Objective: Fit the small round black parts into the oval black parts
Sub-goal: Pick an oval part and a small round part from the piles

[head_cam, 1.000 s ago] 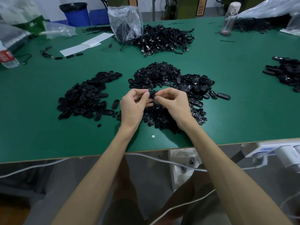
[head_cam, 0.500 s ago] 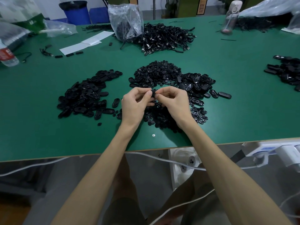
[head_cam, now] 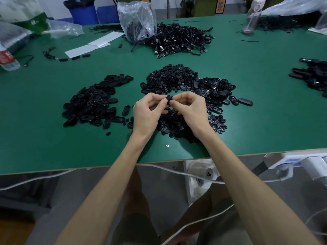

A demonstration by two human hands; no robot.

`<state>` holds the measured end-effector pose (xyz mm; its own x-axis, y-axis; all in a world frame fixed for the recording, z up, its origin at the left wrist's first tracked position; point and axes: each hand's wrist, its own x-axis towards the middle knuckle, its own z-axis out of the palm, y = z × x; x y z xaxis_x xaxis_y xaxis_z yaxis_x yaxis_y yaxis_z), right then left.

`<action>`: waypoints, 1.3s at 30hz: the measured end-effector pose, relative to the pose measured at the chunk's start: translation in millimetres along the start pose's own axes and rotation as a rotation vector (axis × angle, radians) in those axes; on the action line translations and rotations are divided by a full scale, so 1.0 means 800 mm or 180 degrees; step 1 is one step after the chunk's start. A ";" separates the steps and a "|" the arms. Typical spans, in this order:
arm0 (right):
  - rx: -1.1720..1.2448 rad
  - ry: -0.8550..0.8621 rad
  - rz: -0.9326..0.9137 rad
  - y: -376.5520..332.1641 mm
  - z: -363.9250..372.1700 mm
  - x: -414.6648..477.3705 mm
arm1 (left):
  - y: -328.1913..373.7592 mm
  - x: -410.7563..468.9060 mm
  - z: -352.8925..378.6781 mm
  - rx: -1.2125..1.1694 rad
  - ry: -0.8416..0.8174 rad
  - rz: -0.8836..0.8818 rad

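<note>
Hardly moved vs. 0.5 s ago: left hand [head_cam: 148,110] & right hand [head_cam: 191,110] together mid-frame, forearms converging, fingertips pinching a black part [head_cam: 169,99], prob. oval, above surface [head_cam: 53,138].

Premises: small-parts assy workshop, light industrial.

Evidence:
- Large green-topped surface [head_cam: 53,138] carrying bulk heaps of identical items: oval black parts [head_cam: 93,101] at left, small round black parts [head_cam: 173,76] at centre, further black heap [head_cam: 313,75] at right edge.
- Rear: tangled pile of black cables [head_cam: 178,39] touching a clear plastic bag [head_cam: 136,18].
- Lined blue bin [head_cam: 83,11] beyond the far edge, by the wall.
- Power strip [head_cam: 300,163] w/ white leads at near edge.
- Manual bench work: the left hand [head_cam: 148,110] and right hand [head_cam: 191,110] pinch one black part [head_cam: 169,99] between fingertips, above the heaps.
</note>
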<state>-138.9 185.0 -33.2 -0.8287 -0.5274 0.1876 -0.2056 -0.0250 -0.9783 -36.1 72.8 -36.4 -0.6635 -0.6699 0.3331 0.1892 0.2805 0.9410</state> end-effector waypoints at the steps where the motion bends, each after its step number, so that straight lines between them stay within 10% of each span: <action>1: 0.0010 0.0057 0.0027 0.000 -0.001 0.000 | 0.000 0.000 0.000 -0.0014 -0.0019 -0.0003; 39: 0.0415 -0.0176 -0.0078 -0.003 -0.002 -0.002 | 0.001 0.003 -0.004 0.0124 -0.0060 -0.0017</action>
<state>-138.3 187.3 -31.0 -0.7935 -0.5711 0.2101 -0.1531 -0.1468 -0.9772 -35.4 69.4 -34.8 -0.6780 -0.6584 0.3267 0.1576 0.3039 0.9396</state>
